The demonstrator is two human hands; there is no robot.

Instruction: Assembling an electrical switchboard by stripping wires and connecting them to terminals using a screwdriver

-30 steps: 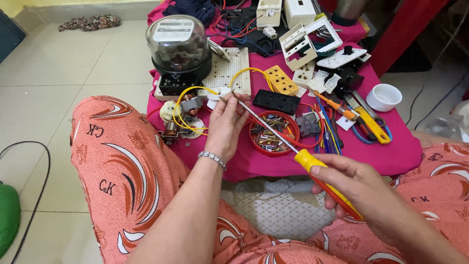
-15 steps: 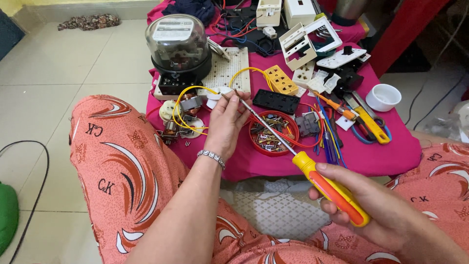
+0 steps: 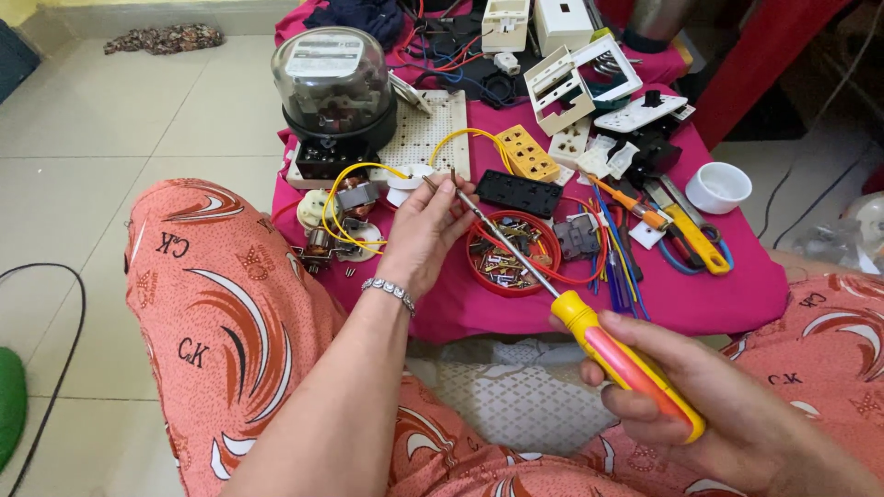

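While right hand grips one screwdriver, left hand pinches one yellow wire.

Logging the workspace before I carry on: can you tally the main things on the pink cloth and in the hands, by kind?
Screwdriver, in the right hand: 1
Glass-domed meter: 1
Red dish of small parts: 1
Yellow socket plate: 1
Black socket plate: 1
White cup: 1
Yellow wire, by the left hand: 1
Total: 7
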